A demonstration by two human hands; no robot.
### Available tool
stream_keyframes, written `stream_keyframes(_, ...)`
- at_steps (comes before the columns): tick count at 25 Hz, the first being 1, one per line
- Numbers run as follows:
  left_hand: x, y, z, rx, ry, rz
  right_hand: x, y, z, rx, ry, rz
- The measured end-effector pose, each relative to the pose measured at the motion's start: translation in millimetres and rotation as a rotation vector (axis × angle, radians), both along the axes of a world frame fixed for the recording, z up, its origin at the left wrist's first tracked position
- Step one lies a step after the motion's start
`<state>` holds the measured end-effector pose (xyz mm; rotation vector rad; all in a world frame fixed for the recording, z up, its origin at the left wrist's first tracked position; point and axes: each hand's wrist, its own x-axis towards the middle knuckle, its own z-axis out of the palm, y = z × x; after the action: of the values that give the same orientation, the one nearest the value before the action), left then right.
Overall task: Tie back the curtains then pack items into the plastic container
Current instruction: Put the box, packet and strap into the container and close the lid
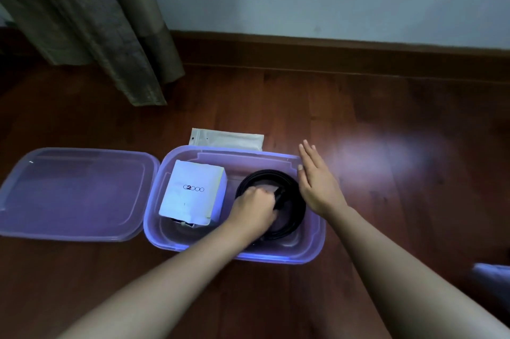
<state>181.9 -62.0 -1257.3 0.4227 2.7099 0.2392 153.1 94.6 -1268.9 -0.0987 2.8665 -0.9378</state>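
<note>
Head view: plastic container (240, 257) open on the floor (358, 106), white box (193, 192) at left inside, black coil (292, 217) at right gripped by the left hand (254, 208); right hand (317, 181) hovers flat-fingered over its right rim. Packing seems underway: white pouch (229, 139) beyond, lid (74, 192) off.

Purple container (276, 258) w/ lid (77, 192); white box (193, 200) (dark logo); black coil (294, 217); red-brown floor (358, 106).

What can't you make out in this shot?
Head view only.
Which part of the coil the left hand grips: its fingers cover it.
Item under the box: the box hides it.
Pouch's lower part: behind the container.
Blue thing, lower right: cut off by the edge.
</note>
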Motion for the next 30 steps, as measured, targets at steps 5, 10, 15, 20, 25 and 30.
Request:
stream_keyframes(5,-14.0,-6.5,15.2,0.019,-0.009,0.089,2.0,0.9,-0.5,0.096,0.001,0.027)
stream_keyframes(10,-114.1,-75.6,36.6,0.319,0.352,0.383,3.0,-2.5,-5.6,0.295,0.044,0.049)
stream_keyframes(15,-170.2,-99.2,-5.2,-0.120,-0.171,0.079,3.5,-6.0,-8.7,0.381,0.072,0.067)
stream_keyframes(20,-174.3,-80.7,-3.3,-0.410,-0.201,0.047,2.6,-5.8,-10.7,0.364,0.100,0.067)
stream_keyframes(25,-170.4,-88.3,19.0,-0.107,-0.034,0.112,2.4,-4.7,-14.0,0.357,0.126,0.058)
stream_keyframes(30,-95.0,-86.4,60.4,0.632,0.212,0.474,3.6,-12.6,-9.7,0.403,0.470,-0.003)
